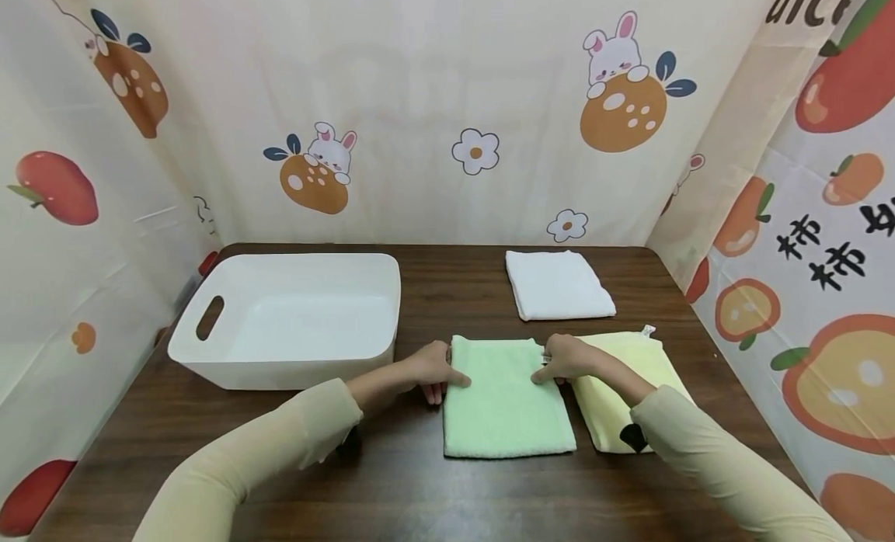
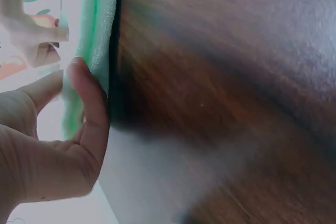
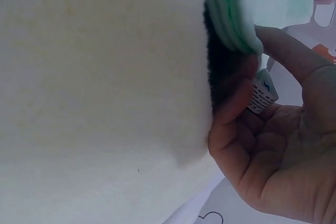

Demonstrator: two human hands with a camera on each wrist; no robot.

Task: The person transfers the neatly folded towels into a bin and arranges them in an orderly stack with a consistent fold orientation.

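A folded light green towel (image 1: 510, 402) lies flat on the dark wooden table in the head view. My left hand (image 1: 437, 367) pinches its left edge near the far corner, thumb on top. In the left wrist view the fingers of this hand (image 2: 63, 150) bend at the towel's layered side (image 2: 97, 30). At the opposite edge, my right hand (image 1: 569, 357) grips the towel with the thumb above and the other fingers lower. A small printed label (image 3: 262, 95) sticks out beside that hand in the right wrist view. Right of the green towel, a folded yellow towel (image 1: 622, 383) lies partly under my right forearm.
At the far left of the table stands a white plastic bin (image 1: 294, 371) with a handle slot. A folded white towel (image 1: 559, 286) lies at the back right. Printed curtains (image 1: 419, 84) hang around the table (image 1: 447, 499) at the back and both sides.
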